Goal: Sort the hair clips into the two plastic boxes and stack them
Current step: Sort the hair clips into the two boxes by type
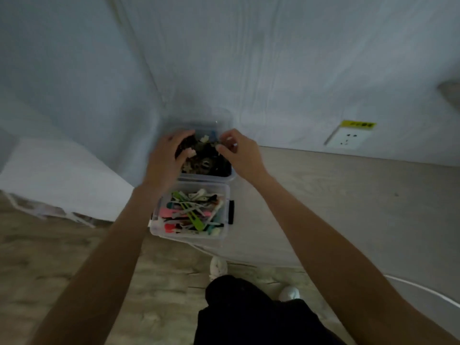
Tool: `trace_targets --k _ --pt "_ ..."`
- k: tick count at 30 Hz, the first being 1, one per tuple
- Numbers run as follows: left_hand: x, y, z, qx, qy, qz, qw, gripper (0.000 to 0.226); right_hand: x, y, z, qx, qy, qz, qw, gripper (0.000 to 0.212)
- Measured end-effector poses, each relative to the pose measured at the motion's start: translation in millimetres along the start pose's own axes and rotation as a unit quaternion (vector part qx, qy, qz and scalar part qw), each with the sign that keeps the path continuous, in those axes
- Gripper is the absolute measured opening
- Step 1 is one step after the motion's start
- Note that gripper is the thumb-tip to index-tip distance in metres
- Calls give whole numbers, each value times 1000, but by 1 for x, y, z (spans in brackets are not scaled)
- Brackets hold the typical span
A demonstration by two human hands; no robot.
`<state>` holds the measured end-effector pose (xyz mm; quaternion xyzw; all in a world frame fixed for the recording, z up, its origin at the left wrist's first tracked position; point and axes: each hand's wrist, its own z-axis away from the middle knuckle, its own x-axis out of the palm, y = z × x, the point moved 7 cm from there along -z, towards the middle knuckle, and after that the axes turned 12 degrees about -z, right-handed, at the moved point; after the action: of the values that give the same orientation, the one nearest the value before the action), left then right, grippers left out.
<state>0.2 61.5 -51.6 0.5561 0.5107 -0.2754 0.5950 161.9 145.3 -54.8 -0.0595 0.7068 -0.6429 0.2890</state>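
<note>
Dark trousers [249, 317] and two pale shoes [218, 266] fill my lower view at 6 o'clock, above a wood-look floor [62, 257]. At 12 o'clock hangs a white sheet [249, 58], with a wall socket [348, 138] at 2 o'clock. On the pale desk [348, 195] two clear plastic boxes touch end to end. Nearer me, one box [159, 230] holds bright hair clips [191, 211] in pink, green and white. Just beyond, toward 12 o'clock, the other box [224, 176] holds dark clips [206, 158]. I see the left hand [165, 158] over that far box's 9 o'clock edge, fingers curled into the dark clips. At its 3 o'clock edge, the right hand [239, 151] pinches something small; I cannot tell what.
</note>
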Motion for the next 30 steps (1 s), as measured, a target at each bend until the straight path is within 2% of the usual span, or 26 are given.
trace_targets --k 3,6,10,13,17,22,24,27,30 --pt "7 -12 -2 46 -54 -12 997 42 20 -11 -23 -40 -47 98 993 37" --pt "17 -20 4 49 -112 -6 992 48 33 -8 -36 -62 -78 198 975 43" --pt "15 -25 7 50 -74 69 994 49 70 -9 -30 -135 -149 228 953 45" --pt "11 -35 4 23 -26 -18 999 45 96 6 -26 -147 -222 319 909 46" --pt "21 -36 2 70 -70 -81 992 51 74 27 -20 -128 -236 432 861 45" --pt "16 -35 -1 62 -8 -89 994 33 44 35 -14 -106 -211 410 881 58" --pt "16 -29 -2 54 3 -80 995 34 46 39 -18 -84 -214 402 886 65" --pt "27 -19 -4 54 -31 -58 996 45 55 40 -23 -87 -218 399 886 64" --pt "40 -18 -1 71 -72 -94 990 55 43 25 -20 -133 -145 329 924 47"
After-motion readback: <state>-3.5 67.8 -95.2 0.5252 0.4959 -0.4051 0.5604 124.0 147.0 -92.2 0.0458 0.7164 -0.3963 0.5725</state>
